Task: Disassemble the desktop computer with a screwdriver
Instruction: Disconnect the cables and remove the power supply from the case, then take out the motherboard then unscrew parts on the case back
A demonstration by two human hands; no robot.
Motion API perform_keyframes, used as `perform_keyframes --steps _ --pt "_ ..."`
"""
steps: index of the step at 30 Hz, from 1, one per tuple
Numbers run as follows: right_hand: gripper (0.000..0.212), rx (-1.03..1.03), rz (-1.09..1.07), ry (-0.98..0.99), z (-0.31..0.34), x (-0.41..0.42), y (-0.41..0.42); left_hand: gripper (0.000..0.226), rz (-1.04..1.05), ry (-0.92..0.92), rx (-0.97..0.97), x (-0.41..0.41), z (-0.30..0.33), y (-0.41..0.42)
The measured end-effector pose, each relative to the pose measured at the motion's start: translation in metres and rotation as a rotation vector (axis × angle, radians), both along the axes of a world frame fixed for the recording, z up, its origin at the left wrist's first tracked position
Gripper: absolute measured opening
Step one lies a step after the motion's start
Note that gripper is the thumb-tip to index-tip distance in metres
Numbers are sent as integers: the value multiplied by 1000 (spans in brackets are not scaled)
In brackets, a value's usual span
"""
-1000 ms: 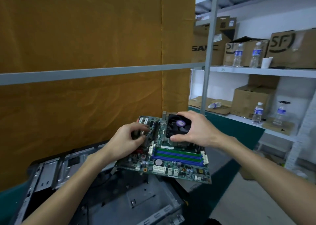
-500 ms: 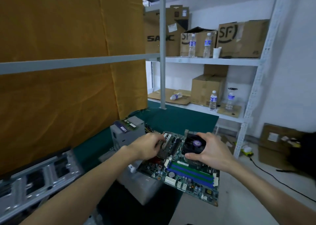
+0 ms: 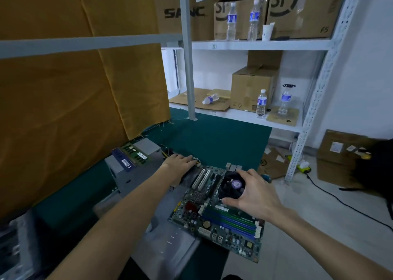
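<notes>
The green motherboard (image 3: 212,213) with blue and green memory slots sits low over a grey metal panel (image 3: 170,239), its right part past the table's edge. I cannot tell whether it touches the panel. My right hand (image 3: 257,199) grips the black CPU fan (image 3: 230,186) on the board. My left hand (image 3: 180,160) is off the board, stretched palm down past its far left corner, fingertips at a white cable connector (image 3: 196,162). The open computer case (image 3: 10,250) shows at the lower left edge. No screwdriver is in view.
A grey power supply (image 3: 136,173) stands left of the board with two memory sticks (image 3: 130,155) on top. Green cloth (image 3: 212,139) covers the table beyond. Behind it, a white shelf (image 3: 255,44) holds cardboard boxes and water bottles. Cables and a dark bag (image 3: 376,169) lie on the floor at right.
Both hands carried the motherboard right, away from the case, and lowered it over the grey panel. My left hand let go of the board and reached toward the cables by the power supply.
</notes>
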State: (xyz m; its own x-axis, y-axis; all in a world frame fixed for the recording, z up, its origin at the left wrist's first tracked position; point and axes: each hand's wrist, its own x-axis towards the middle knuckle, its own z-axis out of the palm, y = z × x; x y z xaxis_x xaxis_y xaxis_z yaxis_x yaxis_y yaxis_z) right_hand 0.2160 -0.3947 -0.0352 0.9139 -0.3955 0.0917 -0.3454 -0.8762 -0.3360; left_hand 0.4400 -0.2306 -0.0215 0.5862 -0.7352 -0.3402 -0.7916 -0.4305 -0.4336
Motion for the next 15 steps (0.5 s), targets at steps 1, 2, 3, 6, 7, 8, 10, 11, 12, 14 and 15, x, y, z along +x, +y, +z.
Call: perform_keyframes --steps 1,2,3,6,7,8,10,11,12,14,15 --pt "117 10 4 11 -2 2 1 97 9 -11 25 3 -2 -6" --pt "117 15 9 22 -4 4 2 100 19 -21 47 7 -2 -11" --pt "117 19 14 32 -7 5 3 102 33 -23 67 10 -3 -16" --pt "115 22 22 31 -11 9 4 109 60 -7 99 22 -1 -24" --pt "114 17 25 25 -11 9 4 110 58 2 107 24 0 -26" --pt "114 14 26 26 -12 10 4 111 55 18 112 26 2 -27" --pt "116 12 27 30 -12 10 6 111 52 55 103 29 4 -28" --pt "116 10 27 29 -13 10 6 111 55 71 93 31 5 -28" --pt "116 6 26 28 -12 11 8 111 56 86 78 32 7 -27" --pt "116 -4 25 32 -11 15 11 110 54 114 35 36 9 -22" --pt "117 -4 26 34 -11 18 14 110 55 124 13 38 10 -20"
